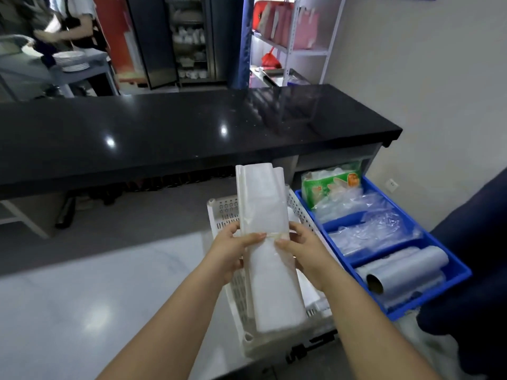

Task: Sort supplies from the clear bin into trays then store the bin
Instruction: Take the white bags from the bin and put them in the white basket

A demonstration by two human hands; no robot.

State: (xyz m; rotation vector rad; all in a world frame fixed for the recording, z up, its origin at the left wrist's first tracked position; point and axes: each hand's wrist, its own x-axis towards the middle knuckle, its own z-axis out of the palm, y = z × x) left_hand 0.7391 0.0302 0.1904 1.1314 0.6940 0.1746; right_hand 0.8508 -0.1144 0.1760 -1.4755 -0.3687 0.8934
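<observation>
Head view: both hands up front, holding one long bundle of white plastic bags (267,242) upright-ish, top tilted slightly away. A rubber band (277,235) wraps the bundle near its middle. Left hand (233,253) grips the bundle's left edge at band height, thumb across the front just under the band, other fingers curled round behind. Right hand (304,252) mirrors it on the right edge, thumb tip on the front touching the band's end, fingers wrapped behind. Both hands closed on the bundle, thumbs nearly meeting across the front.

The bundle hangs over a white perforated tray (227,215), lower end down inside its outline; can't tell if it touches the tray floor. Just right of it, touching side to side, is a blue divided tray (428,234): far compartment holds a green-labelled pack (333,185) and clear bags, middle one more clear bags (367,234), near one grey film rolls (406,268). Both trays sit on a pale worktop (104,292). Black counter (178,127) beyond.
</observation>
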